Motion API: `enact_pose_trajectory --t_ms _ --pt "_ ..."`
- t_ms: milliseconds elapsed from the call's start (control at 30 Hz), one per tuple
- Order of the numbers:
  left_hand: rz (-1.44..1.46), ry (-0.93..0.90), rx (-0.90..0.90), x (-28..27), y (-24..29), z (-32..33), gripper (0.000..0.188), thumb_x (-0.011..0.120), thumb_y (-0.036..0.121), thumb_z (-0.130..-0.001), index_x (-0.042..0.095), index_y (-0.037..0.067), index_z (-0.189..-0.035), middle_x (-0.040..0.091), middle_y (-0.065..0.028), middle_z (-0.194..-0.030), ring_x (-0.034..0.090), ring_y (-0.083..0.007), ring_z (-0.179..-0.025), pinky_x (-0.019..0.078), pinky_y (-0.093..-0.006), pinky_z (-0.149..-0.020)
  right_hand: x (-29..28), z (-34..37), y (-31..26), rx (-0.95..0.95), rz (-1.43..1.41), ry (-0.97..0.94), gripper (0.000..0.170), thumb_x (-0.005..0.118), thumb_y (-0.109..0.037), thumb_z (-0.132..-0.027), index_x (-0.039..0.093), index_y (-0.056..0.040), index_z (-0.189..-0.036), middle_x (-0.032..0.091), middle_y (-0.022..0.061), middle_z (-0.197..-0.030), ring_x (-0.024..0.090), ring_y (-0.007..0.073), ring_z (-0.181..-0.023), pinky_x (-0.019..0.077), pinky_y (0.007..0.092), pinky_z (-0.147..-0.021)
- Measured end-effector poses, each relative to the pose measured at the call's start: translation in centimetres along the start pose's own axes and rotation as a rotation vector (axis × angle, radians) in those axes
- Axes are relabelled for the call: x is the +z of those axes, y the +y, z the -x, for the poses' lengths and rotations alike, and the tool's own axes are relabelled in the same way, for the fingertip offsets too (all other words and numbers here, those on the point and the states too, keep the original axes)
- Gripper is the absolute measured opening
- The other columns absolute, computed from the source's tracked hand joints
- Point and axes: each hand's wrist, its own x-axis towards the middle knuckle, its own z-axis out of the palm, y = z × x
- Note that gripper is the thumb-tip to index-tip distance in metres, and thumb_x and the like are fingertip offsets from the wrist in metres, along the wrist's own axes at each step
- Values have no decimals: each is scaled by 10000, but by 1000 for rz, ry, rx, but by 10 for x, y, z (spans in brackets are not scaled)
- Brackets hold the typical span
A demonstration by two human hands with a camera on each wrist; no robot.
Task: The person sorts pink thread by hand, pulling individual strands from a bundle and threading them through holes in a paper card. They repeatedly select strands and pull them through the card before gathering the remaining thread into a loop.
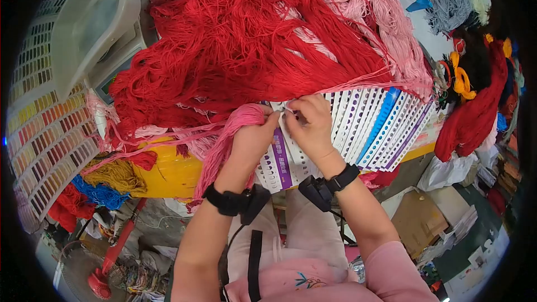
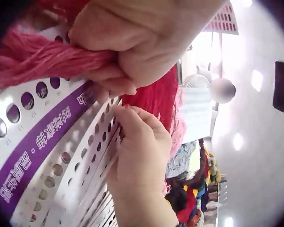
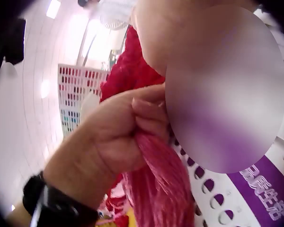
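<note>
The left hand (image 1: 256, 137) holds a bundle of pink thread (image 1: 244, 116) in its curled fingers, the strands hanging over the back of the hand and down to the left. Close beside it, the right hand (image 1: 312, 126) has thumb and fingers bent together at the top end of a white punched card (image 1: 302, 166); what lies between its fingertips is too small to tell. A card with a purple band (image 1: 281, 159) lies under both hands. In the left wrist view, the right hand (image 2: 139, 151) is at the edge of the cards, its fingertips pinched together.
A large heap of red thread (image 1: 235, 33) lies beyond the hands, with light pink skeins (image 1: 391, 22) at its right. More punched cards (image 1: 363, 123) fan out to the right, one blue. Left are a plastic tray (image 1: 92, 22) and a colour chart (image 1: 53, 151). The yellow table edge (image 1: 173, 168) is near.
</note>
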Motion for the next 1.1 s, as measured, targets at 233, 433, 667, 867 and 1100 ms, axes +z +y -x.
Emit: enact_pose_trajectory --t_ms 233,433,667,867,1100 --pt "-65 -55 -7 -22 -1 17 143 496 96 -777 548 14 -882 491 4 -577 417 -48 -445 335 -194 -399 0 9 -8 -139 -36 -177 315 586 -52 -582 511 -9 -885 467 117 -796 446 274 -722 366 354 -645" --pt "318 -72 -115 -12 13 13 93 457 63 -793 525 0 -786 478 -18 -578 418 -62 -426 338 -191 -417 -5 8 -21 -114 34 -298 494 615 -136 -546 471 15 -994 447 120 -865 440 268 -758 360 362 -667" --pt "247 22 -32 -7 0 11 90 470 85 -801 515 25 -752 460 3 -552 409 -55 -437 303 -196 -399 -5 7 -14 35 -187 -286 399 621 -95 -544 540 -25 -928 458 131 -872 464 267 -793 385 323 -691" --pt "1021 -155 -186 -48 21 45 135 474 79 -802 527 52 -924 512 27 -665 309 14 -416 215 -137 -380 1 13 -5 2 -193 -208 243 561 -38 -617 551 -37 -860 492 96 -790 475 254 -726 382 338 -670" --pt "-136 -258 78 -28 10 13 188 540 177 -756 518 53 -895 498 20 -635 464 -44 -529 328 -163 -433 1 4 -12 209 -369 -216 301 594 -59 -592 529 -41 -886 484 107 -791 466 270 -747 371 347 -675"
